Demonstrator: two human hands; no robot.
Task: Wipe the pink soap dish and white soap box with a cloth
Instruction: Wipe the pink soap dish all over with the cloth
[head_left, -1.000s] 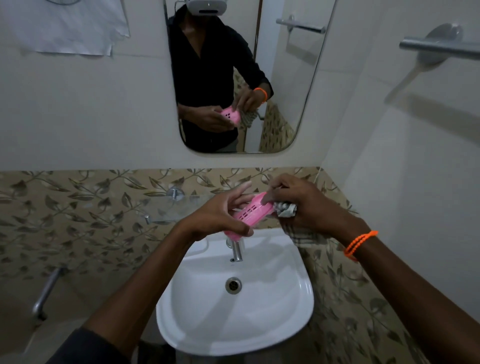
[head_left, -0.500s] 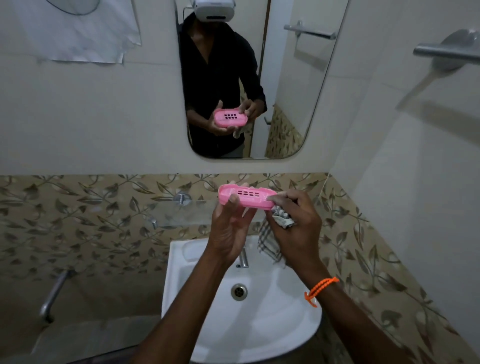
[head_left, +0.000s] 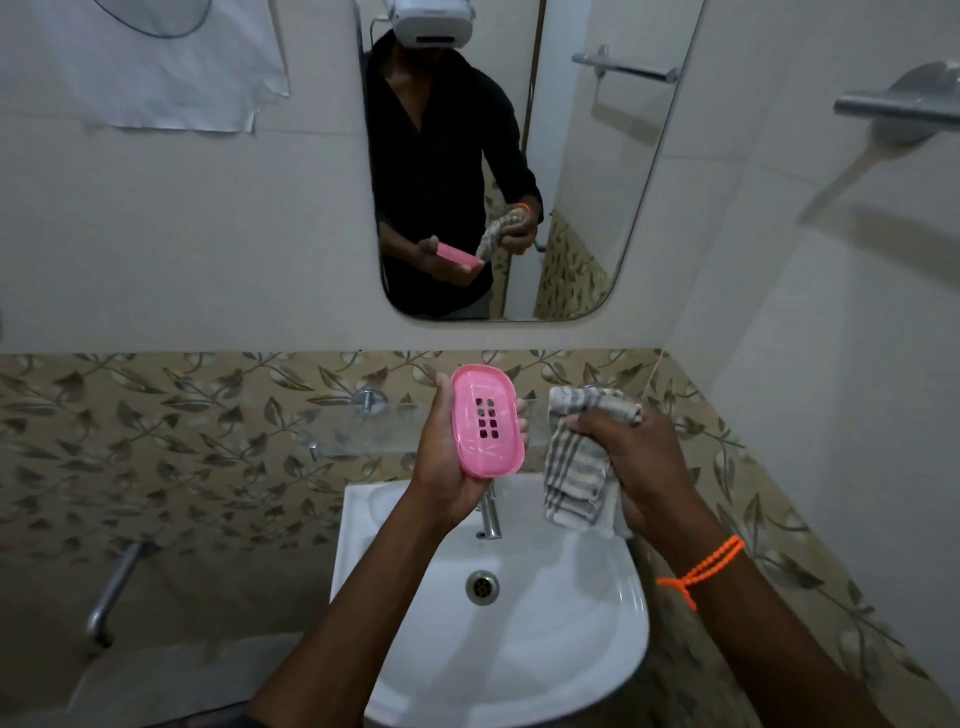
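no legible text, labels, brands or numbers from my feed. i checked the pink soap dish (head_left: 485, 422), the striped cloth (head_left: 576, 467) and the white sheet (head_left: 171, 62) on the wall: all unmarked or unreadable.

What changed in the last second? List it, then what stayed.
The left hand turned the pink soap dish hollow side up. The right hand drew the cloth off the dish; they are now apart. Both grips held, still above the sink.
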